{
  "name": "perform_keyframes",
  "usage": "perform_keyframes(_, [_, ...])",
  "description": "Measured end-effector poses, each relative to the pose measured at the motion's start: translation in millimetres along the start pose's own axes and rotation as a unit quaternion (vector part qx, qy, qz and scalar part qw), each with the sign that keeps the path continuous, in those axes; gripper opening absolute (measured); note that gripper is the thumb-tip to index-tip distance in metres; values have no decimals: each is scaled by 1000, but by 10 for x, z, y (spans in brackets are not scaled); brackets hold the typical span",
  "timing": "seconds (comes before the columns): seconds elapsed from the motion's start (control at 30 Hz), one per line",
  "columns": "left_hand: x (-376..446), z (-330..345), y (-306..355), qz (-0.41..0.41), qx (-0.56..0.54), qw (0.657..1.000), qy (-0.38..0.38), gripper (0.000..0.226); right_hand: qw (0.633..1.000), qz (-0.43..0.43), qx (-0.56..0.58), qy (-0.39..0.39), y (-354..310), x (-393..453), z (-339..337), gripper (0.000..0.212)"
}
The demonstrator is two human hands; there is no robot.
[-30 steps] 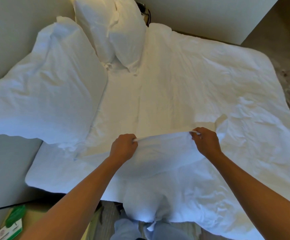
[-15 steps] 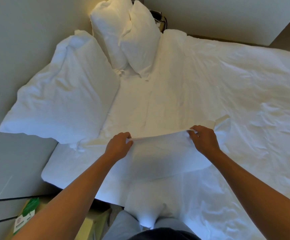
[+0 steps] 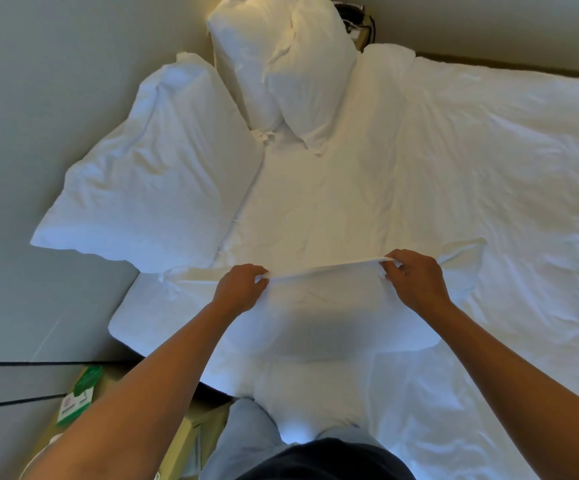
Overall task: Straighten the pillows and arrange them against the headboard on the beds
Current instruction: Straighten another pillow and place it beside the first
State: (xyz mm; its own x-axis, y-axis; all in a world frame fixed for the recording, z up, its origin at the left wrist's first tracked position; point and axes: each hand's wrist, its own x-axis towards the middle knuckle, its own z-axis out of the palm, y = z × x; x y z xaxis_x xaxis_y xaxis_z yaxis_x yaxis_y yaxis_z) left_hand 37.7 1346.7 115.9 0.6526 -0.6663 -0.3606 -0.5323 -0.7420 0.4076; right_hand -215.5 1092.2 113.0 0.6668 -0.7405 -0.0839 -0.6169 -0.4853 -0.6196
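Note:
A white pillow point(image 3: 333, 327) lies at the near edge of the bed point(image 3: 488, 168), its lower end hanging against my legs. My left hand point(image 3: 241, 289) and my right hand point(image 3: 414, 278) each pinch the open edge of its pillowcase, stretching the hem taut between them. A large white pillow point(image 3: 153, 174) leans against the grey headboard point(image 3: 38, 98) on the left. Two more white pillows point(image 3: 281, 64) stand upright side by side at the far end of the headboard.
The white sheet is wrinkled to the right. A bedside surface at the lower left carries a green-and-white packet point(image 3: 80, 400). A dark object point(image 3: 357, 22) sits in the far corner behind the upright pillows. A pale wall runs along the far side.
The view has dropped and shifted, showing more of the headboard side. Both hands keep their grip on the pillowcase edge and have pulled it slightly tauter; the pillows at the headboard have not moved.

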Motion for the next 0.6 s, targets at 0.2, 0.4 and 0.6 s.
perform_keyframes(0.2, [37, -67, 5, -12, -11, 995, 100, 27, 999, -18, -33, 25, -95, 192, 6, 20])
perform_keyframes(0.4, [62, -528, -54, -33, -47, 986, 153, 27, 995, -84, -32, 51, -660, 647, -84, 18])
perform_keyframes(0.6, [-75, -1132, -271, -71, -74, 975, 198, 26, 979, -189, -53, 52, -1481, 1278, -134, 21])
